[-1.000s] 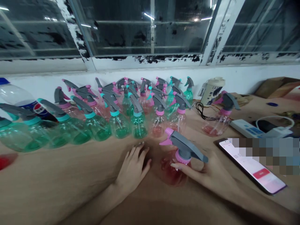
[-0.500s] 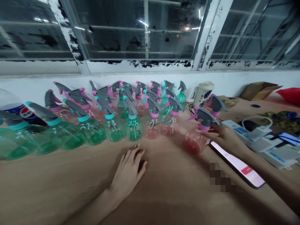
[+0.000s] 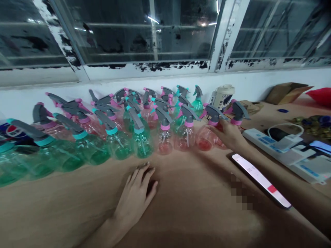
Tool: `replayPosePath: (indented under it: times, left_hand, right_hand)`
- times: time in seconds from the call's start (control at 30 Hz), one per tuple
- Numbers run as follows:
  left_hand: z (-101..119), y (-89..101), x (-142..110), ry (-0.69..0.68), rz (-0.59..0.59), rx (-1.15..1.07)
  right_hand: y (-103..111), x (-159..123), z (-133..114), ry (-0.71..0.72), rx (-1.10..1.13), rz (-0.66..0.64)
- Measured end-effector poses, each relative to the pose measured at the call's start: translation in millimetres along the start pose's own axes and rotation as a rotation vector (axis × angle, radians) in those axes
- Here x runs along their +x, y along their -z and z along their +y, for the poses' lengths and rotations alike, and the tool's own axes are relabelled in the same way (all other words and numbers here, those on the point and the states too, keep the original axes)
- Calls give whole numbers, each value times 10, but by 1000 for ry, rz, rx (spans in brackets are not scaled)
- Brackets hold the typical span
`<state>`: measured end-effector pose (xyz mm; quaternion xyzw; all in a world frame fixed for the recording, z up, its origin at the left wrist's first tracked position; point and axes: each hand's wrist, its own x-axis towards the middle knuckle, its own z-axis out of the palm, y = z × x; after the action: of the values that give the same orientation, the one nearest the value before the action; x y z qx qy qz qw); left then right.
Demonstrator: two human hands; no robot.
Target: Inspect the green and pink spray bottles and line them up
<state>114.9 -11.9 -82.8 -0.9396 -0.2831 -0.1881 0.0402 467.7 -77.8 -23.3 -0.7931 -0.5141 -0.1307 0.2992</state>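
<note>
My right hand [image 3: 230, 134] is closed round the side of a pink spray bottle [image 3: 204, 140] with a grey and pink trigger head, at the right end of the front row. Just behind that hand stands another pink spray bottle [image 3: 236, 120], partly hidden by it. To the left, the row continues with pink bottles and then a green spray bottle [image 3: 143, 144] with a turquoise collar. My left hand [image 3: 136, 189] lies on the wooden table [image 3: 181, 199], fingers stretched out, holding nothing.
More green and pink spray bottles stand behind, along the white wall. At the right lie a phone [image 3: 261, 181] with a lit screen and a white power strip [image 3: 281, 151] with plugs. A paper cup [image 3: 224, 96] and a cardboard box [image 3: 287, 93] stand further back.
My right hand has carried the pink spray bottle from the near middle of the table to the right end of the front row. My left hand stays flat on the table.
</note>
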Motion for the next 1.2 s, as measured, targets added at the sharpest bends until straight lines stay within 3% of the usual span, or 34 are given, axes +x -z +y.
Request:
replayPosePath:
  times: [0.47, 0.7, 0.83, 0.97, 1.1, 1.2]
  left_hand:
    - [-16, -2, 14, -6, 23, -15]
    - [-14, 9, 13, 11, 8, -52]
    - [-18, 6, 20, 14, 20, -52]
    - [-19, 0, 29, 6, 21, -47]
    - [-11, 11, 24, 25, 13, -27]
    - [-8, 19, 20, 21, 6, -29]
  right_hand:
    - [-9, 12, -37, -22, 120, 7]
    - [437, -397, 12, -158, 274, -110]
    - [634, -530, 263, -318, 218, -26]
    - [557, -412, 486, -388, 133, 79]
    - [346, -203, 523, -289, 206, -13]
    - [279, -120, 491, -293, 201, -21]
